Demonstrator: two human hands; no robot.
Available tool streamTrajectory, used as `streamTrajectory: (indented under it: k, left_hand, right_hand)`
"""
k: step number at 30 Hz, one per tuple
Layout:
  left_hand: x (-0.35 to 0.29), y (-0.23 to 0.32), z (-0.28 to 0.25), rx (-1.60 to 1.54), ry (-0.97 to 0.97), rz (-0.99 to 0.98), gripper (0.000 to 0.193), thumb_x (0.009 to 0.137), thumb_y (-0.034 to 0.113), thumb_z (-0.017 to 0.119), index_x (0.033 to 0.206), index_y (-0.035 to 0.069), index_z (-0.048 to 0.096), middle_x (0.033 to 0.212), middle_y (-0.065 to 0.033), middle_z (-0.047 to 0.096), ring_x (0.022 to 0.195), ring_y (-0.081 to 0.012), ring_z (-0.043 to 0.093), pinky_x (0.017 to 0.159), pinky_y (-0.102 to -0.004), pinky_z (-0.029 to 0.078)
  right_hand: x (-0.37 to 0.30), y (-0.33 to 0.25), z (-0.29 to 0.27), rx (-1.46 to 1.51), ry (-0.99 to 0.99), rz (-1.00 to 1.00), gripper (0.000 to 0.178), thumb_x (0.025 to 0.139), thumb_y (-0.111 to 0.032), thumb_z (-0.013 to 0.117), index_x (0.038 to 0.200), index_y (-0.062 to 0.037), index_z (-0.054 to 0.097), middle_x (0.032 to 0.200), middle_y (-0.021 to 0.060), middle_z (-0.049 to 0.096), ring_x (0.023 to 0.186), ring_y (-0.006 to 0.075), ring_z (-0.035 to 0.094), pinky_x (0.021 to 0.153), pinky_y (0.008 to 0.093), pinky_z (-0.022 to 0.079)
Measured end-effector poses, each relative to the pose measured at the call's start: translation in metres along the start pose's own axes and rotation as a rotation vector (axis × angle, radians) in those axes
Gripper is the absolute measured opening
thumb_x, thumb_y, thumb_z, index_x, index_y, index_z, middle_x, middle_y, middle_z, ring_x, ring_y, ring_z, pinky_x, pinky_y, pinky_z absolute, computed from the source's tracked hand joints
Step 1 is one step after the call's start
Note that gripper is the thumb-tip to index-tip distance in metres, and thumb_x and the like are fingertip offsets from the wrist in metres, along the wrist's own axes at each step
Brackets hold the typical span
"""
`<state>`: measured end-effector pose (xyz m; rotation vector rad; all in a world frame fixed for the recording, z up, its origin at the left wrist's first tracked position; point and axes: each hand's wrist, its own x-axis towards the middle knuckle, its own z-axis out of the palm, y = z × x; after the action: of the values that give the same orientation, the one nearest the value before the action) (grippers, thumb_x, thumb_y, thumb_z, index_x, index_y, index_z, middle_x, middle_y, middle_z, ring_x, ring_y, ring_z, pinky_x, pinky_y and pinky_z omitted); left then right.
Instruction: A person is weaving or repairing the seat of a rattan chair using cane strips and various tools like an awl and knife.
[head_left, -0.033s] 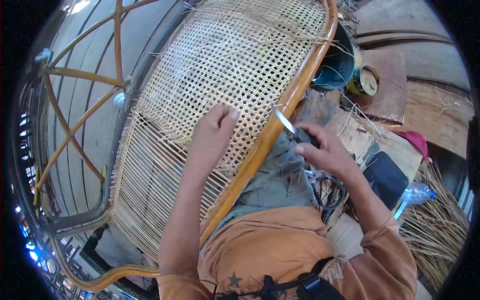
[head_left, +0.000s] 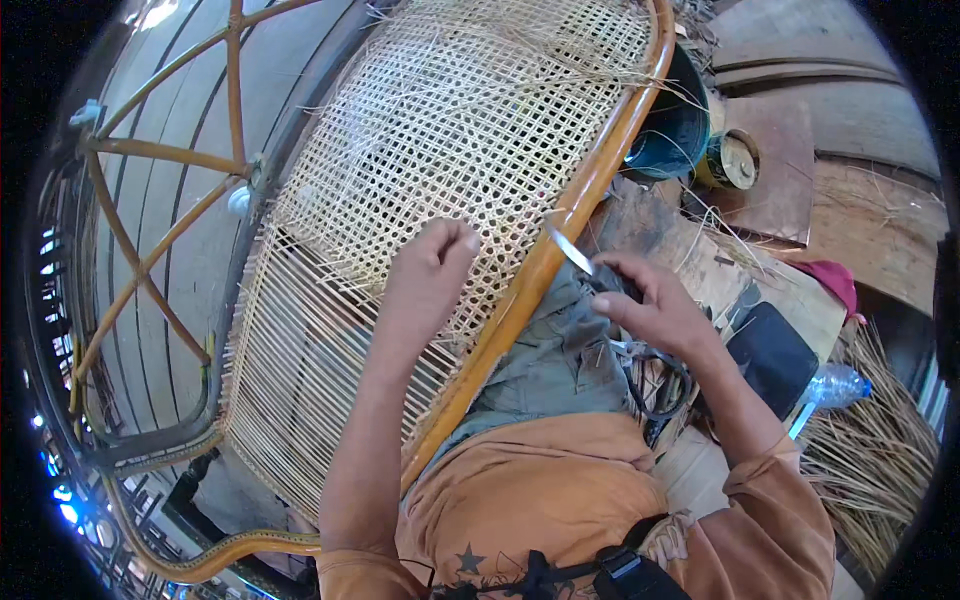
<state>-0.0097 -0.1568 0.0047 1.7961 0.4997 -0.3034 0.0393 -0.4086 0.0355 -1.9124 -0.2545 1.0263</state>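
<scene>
A woven cane panel (head_left: 470,130) on a varnished rattan frame lies across my lap. Its far part is a dense open-hole lattice; the nearer left part has only parallel strands (head_left: 300,370). My left hand (head_left: 432,275) is closed above the lattice, fingers curled under and thumb pressed against them. Whatever it pinches, if anything, is hidden. My right hand (head_left: 650,305) grips a knife, whose dark handle mostly disappears inside the fingers. The narrow, bright knife blade (head_left: 570,249) points up and left, its tip over the rattan frame rail (head_left: 545,265) beside the lattice.
Beyond the rail stand a dark bucket (head_left: 685,125) and a tin can (head_left: 735,160). Scissors (head_left: 628,350) lie by my right thigh. Farther right are a black flat object (head_left: 770,355), a plastic bottle (head_left: 835,386) and cane strips (head_left: 860,460). Another rattan frame (head_left: 140,265) stands left.
Both hands have shifted very slightly toward me. The knife blade has dropped a little with the right hand and shows a thinner profile.
</scene>
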Motion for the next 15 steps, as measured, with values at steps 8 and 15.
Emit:
streamTrajectory:
  k: [8, 15]
  left_hand:
    - [-0.004, -0.005, 0.004, 0.062, -0.15, -0.105, 0.013, 0.084, 0.012, 0.06, 0.091, 0.002, 0.059, 0.076, 0.0019, 0.055, 0.069, -0.0051, 0.048, 0.062, -0.0216, 0.041]
    - [0.0, 0.0, 0.007, 0.309, -0.204, 0.109, 0.016, 0.079, 0.017, 0.063, 0.09, 0.006, 0.067, 0.083, -0.0112, 0.061, 0.078, -0.0255, 0.061, 0.07, -0.0342, 0.047]
  right_hand:
    - [-0.004, 0.006, -0.003, -0.247, -0.003, -0.121, 0.037, 0.081, -0.027, 0.063, 0.108, -0.0031, 0.059, 0.093, 0.0171, 0.063, 0.089, 0.0313, 0.062, 0.08, 0.037, 0.047]
    - [0.015, -0.031, -0.011, -0.633, -0.207, -0.091, 0.028, 0.081, -0.028, 0.06, 0.1, -0.007, 0.061, 0.081, 0.0196, 0.063, 0.08, 0.0374, 0.061, 0.07, 0.0462, 0.048]
